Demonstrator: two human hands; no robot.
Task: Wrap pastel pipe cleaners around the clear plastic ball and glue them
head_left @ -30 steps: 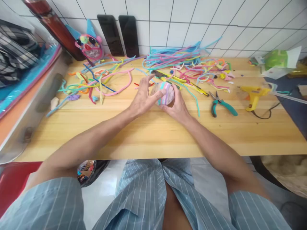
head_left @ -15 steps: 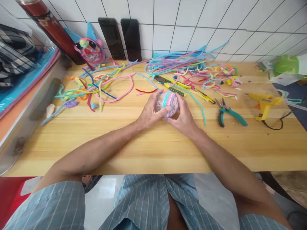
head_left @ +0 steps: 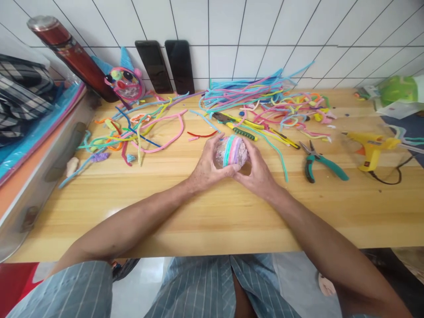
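Between my two hands is a clear round ball (head_left: 243, 152) with turquoise, pink and purple pipe cleaner bands around its middle. My left hand (head_left: 209, 164) grips its left side, thumb along the bottom. My right hand (head_left: 257, 170) curls around the right side, its thumb meeting the left one below. The ball's underside is hidden. Just beyond my fingers lie cutters with green-and-black grips (head_left: 245, 133) and a yellow craft knife (head_left: 285, 140). A loose turquoise pipe cleaner (head_left: 281, 157) curves past my right hand.
Teal-handled pliers (head_left: 326, 165) and a yellow glue gun (head_left: 372, 148) lie to the right. Pipe cleaners are bundled (head_left: 245, 92) at the back and scattered (head_left: 159, 148) left. A decorated ball figure (head_left: 127, 86), red flask (head_left: 76, 57) and two phones (head_left: 180, 66) stand along the wall.
The view has tilted up slightly, so the table sits lower in the picture. Both hands still hold the ball; my left thumb has slid down from the bands to its lower edge.
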